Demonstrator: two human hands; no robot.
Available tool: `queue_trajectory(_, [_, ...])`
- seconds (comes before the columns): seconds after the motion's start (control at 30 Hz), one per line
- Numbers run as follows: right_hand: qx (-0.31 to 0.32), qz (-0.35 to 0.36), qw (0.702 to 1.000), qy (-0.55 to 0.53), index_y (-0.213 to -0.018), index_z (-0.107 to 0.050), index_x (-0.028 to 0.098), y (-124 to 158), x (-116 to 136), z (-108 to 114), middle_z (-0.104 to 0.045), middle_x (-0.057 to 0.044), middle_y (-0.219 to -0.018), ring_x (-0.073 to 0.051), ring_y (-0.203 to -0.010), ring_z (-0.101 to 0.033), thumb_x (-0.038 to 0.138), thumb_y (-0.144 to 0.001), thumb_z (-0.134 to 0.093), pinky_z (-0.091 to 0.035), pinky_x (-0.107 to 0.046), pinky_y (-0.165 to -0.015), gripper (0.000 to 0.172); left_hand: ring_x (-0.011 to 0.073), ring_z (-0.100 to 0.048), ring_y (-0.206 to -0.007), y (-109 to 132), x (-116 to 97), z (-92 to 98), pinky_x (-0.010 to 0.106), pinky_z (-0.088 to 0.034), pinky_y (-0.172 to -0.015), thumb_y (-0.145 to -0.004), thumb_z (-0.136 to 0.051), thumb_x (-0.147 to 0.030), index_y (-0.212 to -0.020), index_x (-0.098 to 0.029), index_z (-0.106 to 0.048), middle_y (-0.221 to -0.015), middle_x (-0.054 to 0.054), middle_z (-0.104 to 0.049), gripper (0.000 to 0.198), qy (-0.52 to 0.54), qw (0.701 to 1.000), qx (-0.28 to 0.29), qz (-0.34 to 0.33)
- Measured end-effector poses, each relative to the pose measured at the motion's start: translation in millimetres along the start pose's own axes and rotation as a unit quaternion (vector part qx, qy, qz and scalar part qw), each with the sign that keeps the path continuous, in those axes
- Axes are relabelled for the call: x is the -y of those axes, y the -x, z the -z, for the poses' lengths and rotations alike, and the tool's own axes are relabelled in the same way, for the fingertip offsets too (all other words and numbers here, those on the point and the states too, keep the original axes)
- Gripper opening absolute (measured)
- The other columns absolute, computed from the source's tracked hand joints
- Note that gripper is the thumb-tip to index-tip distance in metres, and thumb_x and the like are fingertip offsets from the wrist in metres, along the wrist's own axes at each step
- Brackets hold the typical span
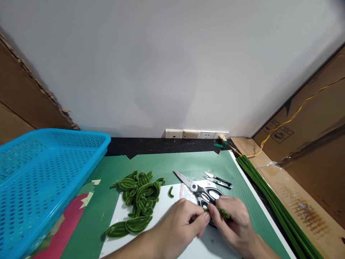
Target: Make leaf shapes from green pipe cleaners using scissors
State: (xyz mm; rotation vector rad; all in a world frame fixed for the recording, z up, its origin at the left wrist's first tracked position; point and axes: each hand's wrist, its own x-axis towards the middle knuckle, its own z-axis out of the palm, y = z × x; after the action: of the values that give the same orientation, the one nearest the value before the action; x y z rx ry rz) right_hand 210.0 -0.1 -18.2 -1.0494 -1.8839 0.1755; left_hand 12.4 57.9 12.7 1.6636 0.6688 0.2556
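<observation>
My left hand [180,223] and my right hand [233,223] meet low in the middle of the view. Both pinch a short green fuzzy pipe-cleaner piece [223,213] between thumbs and fingertips. The hands hover over a white sheet [167,208] and partly cover the handles of large black-handled scissors [201,190]. A pile of bent green pipe-cleaner leaves [138,199] lies to the left of my left hand. One small green scrap [170,191] lies apart from the pile.
A blue perforated plastic basket [40,180] stands at the left. Small thread snips [218,180] lie behind the scissors. A bundle of long green stems [275,205] runs along the right edge of the green mat [161,165]. Cardboard walls stand on both sides; a power strip [196,134] sits at the wall.
</observation>
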Motion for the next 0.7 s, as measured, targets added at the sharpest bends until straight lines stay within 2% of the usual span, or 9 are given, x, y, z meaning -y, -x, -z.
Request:
queue_trajectory(0.13, [0.011, -0.005, 1.000, -0.008, -0.076, -0.027, 0.025, 0.5, -0.4, 1.2, -0.022, 0.008, -0.067, -0.010, -0.053, -0.021, 0.002, -0.100, -0.056, -0.021, -0.029, -0.054, 0.044, 0.0117, -0.039, -0.053, -0.2, -2.2, -0.4, 0.028, -0.026, -0.054, -0.104, -0.051, -0.041, -0.061, -0.018, -0.053, -0.052, -0.003, -0.042, 0.049, -0.001, 1.000, -0.004, 0.020])
queue_trajectory(0.33, [0.001, -0.027, 1.000, 0.009, -0.073, -0.034, 0.024, -2.0, -4.8, 4.3, -0.028, 0.008, -0.061, -0.010, -0.051, -0.031, 0.010, -0.101, -0.060, -0.022, -0.030, -0.054, 0.041, 0.0115, -0.038, -0.048, -1.4, -6.7, 2.0, 0.026, -0.028, -0.051, -0.104, -0.049, -0.048, -0.063, -0.018, -0.060, -0.047, -0.005, -0.038, 0.052, -0.017, 0.999, 0.007, 0.032])
queue_trajectory(0.57, [-0.007, 0.018, 0.999, 0.050, -0.070, -0.033, 0.024, -2.8, -2.1, 0.5, -0.034, 0.008, -0.059, -0.011, -0.053, -0.025, 0.008, -0.101, -0.060, -0.022, -0.031, -0.056, 0.044, 0.0094, -0.033, -0.040, -2.6, -7.0, 1.8, 0.025, -0.023, -0.045, -0.103, -0.053, -0.056, -0.053, -0.020, -0.047, -0.040, -0.004, -0.038, 0.062, 0.005, 0.998, 0.009, 0.066])
queue_trajectory(0.7, [0.001, -0.022, 0.998, 0.055, -0.071, -0.039, 0.024, 0.0, -3.4, 4.1, -0.036, 0.008, -0.058, -0.011, -0.052, -0.030, 0.013, -0.101, -0.063, -0.023, -0.031, -0.056, 0.040, 0.0088, -0.032, -0.036, -0.9, -0.8, 0.4, 0.024, -0.023, -0.042, -0.100, -0.055, -0.065, -0.055, -0.020, -0.048, -0.038, -0.004, -0.040, 0.064, 0.042, 0.995, 0.004, 0.093])
